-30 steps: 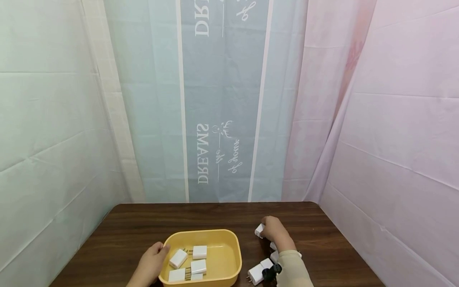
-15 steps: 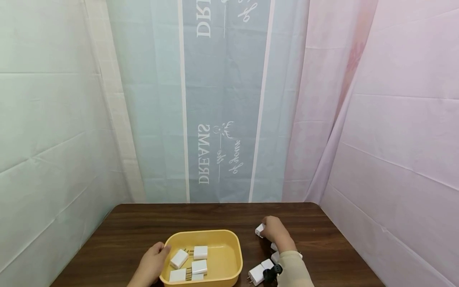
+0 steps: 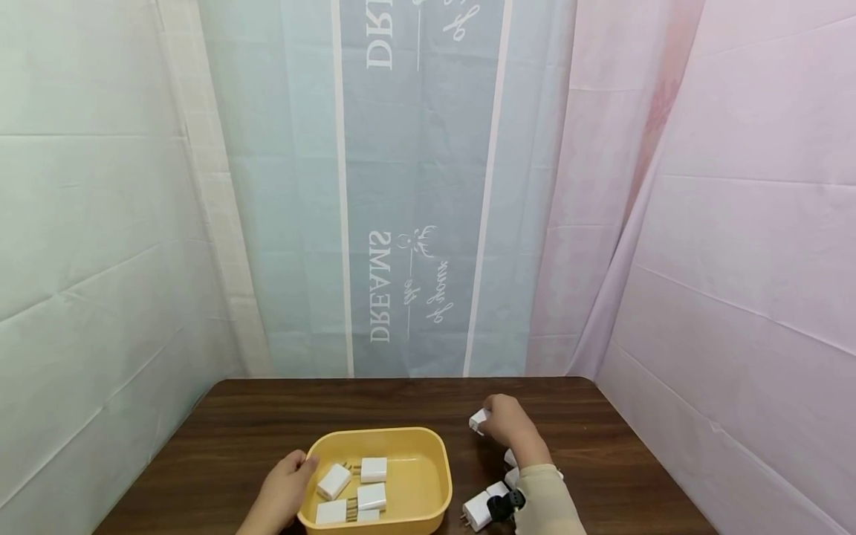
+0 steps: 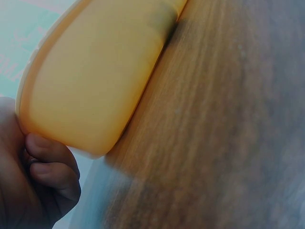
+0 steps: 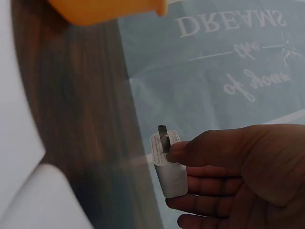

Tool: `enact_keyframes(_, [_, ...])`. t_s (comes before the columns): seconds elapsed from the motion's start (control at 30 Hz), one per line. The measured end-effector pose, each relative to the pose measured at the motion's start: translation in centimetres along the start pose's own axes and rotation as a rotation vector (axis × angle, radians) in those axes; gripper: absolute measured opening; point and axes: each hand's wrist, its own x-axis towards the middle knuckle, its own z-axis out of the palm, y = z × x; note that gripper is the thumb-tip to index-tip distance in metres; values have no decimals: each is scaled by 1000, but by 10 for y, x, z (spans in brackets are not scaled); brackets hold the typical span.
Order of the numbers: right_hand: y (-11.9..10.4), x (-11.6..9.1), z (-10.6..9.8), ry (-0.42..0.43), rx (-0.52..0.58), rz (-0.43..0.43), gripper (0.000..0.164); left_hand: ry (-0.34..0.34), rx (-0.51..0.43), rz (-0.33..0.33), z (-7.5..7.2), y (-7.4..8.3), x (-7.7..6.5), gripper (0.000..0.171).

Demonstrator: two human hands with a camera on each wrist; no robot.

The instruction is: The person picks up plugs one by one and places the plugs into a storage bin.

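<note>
My left hand (image 3: 284,490) grips the left rim of a yellow plastic bin (image 3: 428,475); in the left wrist view its curled fingers (image 4: 55,174) meet the bin's edge. Inside the bin lie several white plug chargers (image 3: 373,469), metal prongs showing on some. To the right of the bin, my right hand (image 3: 511,425) pinches another white charger (image 3: 478,420). Seen from the right wrist, the thumb presses beside the two flat prongs of that charger (image 5: 170,176), with fingers behind its body.
More white chargers (image 3: 478,511) lie on the dark wooden table (image 3: 267,409) under and beside the right forearm, partly hidden by the sleeve (image 3: 548,498) and a black wrist device (image 3: 506,506). Printed cloth (image 3: 414,186) hangs behind the table and at both sides.
My right hand has lifted slightly and shifted a little left and away, carrying the charger with it. The left hand and the bin stay where they were.
</note>
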Motion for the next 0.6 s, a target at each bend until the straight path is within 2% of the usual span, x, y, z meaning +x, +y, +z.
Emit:
enact_keyframes(0.27, [-22, -5, -14, 13, 31, -36, 38, -1, 11, 0, 0, 1, 0, 29])
enact_keyframes(0.6, [-49, -15, -25, -22, 90, -39, 44, 10, -9, 11, 0, 2, -3, 29])
